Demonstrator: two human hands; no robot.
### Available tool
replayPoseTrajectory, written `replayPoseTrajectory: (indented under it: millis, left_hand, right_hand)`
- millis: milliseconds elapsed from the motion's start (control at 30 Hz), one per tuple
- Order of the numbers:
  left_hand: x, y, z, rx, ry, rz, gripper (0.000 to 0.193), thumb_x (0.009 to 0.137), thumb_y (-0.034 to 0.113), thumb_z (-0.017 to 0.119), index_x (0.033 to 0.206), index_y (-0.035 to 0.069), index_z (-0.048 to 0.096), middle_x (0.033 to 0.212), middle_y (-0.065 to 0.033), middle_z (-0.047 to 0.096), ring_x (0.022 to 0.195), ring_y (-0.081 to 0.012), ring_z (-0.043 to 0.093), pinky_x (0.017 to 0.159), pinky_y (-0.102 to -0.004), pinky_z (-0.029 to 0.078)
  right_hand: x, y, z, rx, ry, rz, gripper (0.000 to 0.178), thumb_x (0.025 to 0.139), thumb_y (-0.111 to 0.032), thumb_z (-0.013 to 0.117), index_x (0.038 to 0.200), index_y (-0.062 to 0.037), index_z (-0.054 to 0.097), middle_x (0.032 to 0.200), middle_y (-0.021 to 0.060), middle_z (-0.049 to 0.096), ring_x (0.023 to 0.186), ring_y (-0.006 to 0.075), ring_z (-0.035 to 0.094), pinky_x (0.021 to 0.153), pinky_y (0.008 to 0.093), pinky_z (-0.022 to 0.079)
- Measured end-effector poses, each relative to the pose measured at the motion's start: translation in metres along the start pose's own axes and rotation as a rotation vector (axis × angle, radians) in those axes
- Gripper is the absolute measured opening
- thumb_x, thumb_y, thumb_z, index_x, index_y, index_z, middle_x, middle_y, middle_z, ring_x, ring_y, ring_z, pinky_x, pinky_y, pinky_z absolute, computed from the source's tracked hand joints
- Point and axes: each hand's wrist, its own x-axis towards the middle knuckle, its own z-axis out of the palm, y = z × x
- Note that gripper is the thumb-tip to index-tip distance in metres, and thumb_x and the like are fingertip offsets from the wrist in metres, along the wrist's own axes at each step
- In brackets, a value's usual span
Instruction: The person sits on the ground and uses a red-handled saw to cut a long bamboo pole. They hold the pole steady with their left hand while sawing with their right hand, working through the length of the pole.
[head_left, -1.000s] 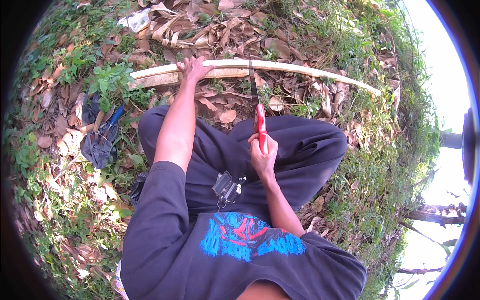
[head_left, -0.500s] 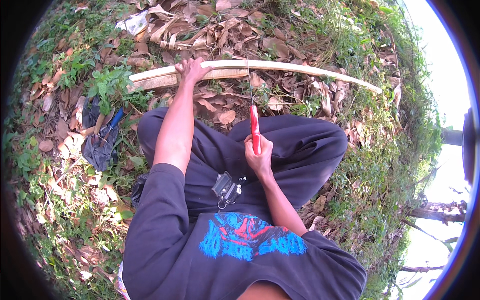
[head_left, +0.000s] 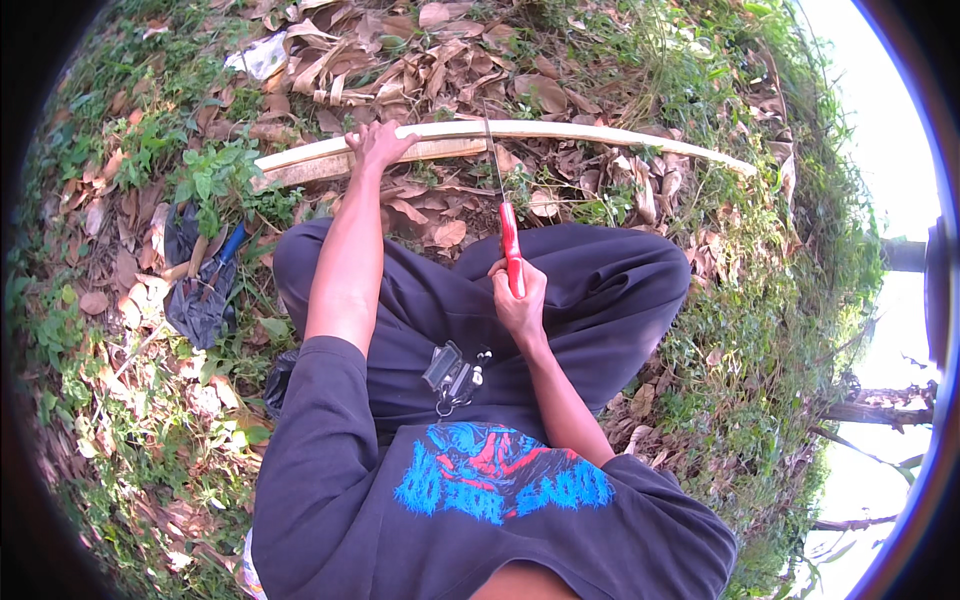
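A long pale wooden strip (head_left: 585, 132) lies crosswise in front of my crossed legs. Beneath its left part rests a shorter, thicker piece of wood (head_left: 445, 149). My left hand (head_left: 377, 144) holds the strip down on that piece, fingers draped over it and thumb out to the right. In my right hand (head_left: 520, 301) is the red handle of a handsaw (head_left: 511, 240), fingers wrapped round it. Its thin blade, seen nearly edge-on, points away from me and crosses the strip near the shorter piece's right end. How deep it has cut, I cannot tell.
Dry leaves (head_left: 410, 75) and green plants cover the ground. To the left, a black plastic bag (head_left: 200, 312) lies with a blue-handled tool (head_left: 231, 243) and a wooden handle (head_left: 197, 255). A small dark object with a ring (head_left: 450, 372) rests on my lap.
My right hand and the handsaw have moved slightly away from me, so more blade shows beyond the strip. My left hand stays in place on the wood.
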Motion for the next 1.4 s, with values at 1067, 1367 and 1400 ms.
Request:
replayPoseTrajectory:
  millis: [1067,1367,1400]
  left_hand:
    - [0.0047,-0.0041,0.0042,0.048,-0.014,0.007,0.065,0.084,0.061,0.059,0.134,0.020,0.058,0.141,-0.0157,0.053,0.137,-0.0387,0.039,0.109,-0.0633,0.018]
    - [0.0070,-0.0058,0.0039,0.015,-0.026,0.014,0.065,0.084,0.060,0.061,0.132,0.017,0.061,0.143,-0.0185,0.051,0.139,-0.0419,0.037,0.110,-0.0684,0.015]
    - [0.0066,-0.0050,0.0040,0.012,-0.021,0.015,0.064,0.084,0.060,0.061,0.132,0.017,0.061,0.143,-0.0185,0.051,0.139,-0.0419,0.037,0.110,-0.0682,0.015]
  right_hand:
    - [0.0006,0.0029,-0.0018,0.036,-0.008,0.034,0.011,0.082,-0.004,0.057,0.076,0.0032,0.063,0.055,0.0066,0.054,0.048,0.0116,0.049,0.049,0.0303,0.041]
    - [-0.0001,0.0027,-0.0006,0.028,-0.020,0.020,0.010,0.082,-0.004,0.057,0.076,0.0028,0.063,0.056,0.0074,0.055,0.049,0.0121,0.050,0.050,0.0306,0.041]
    - [-0.0002,0.0031,-0.0007,0.030,-0.018,0.019,0.010,0.082,-0.004,0.057,0.076,0.0028,0.063,0.056,0.0075,0.055,0.049,0.0121,0.050,0.050,0.0306,0.041]
